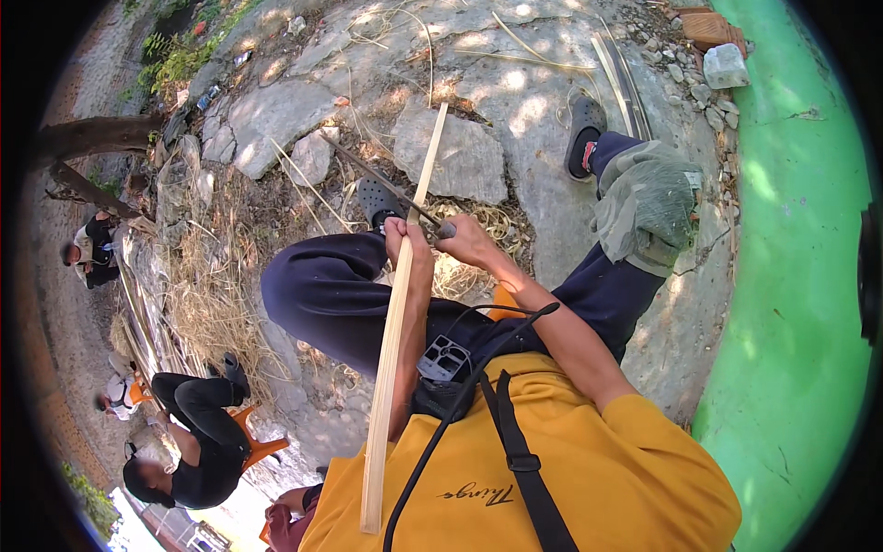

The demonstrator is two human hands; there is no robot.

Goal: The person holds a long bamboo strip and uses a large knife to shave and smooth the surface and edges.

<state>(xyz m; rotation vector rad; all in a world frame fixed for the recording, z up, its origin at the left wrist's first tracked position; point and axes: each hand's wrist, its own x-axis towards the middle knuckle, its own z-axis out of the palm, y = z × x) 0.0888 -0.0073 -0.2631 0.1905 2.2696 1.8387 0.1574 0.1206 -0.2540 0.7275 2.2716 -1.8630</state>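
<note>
On broken stone paving strewn with dry shavings, a long bamboo strip (pixel 397 304) slants across the seated person's lap, pinched in the left hand (pixel 403 237). The right hand (pixel 467 241) is clenched round a knife (pixel 391 187), its blade meeting the strip. A cloth (pixel 646 204) drapes the right knee.

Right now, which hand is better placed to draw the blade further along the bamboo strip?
Right, likely. The right hand grips the knife handle, its blade lying against the bamboo strip. The left hand is wrapped around the strip, steadying it.
</note>
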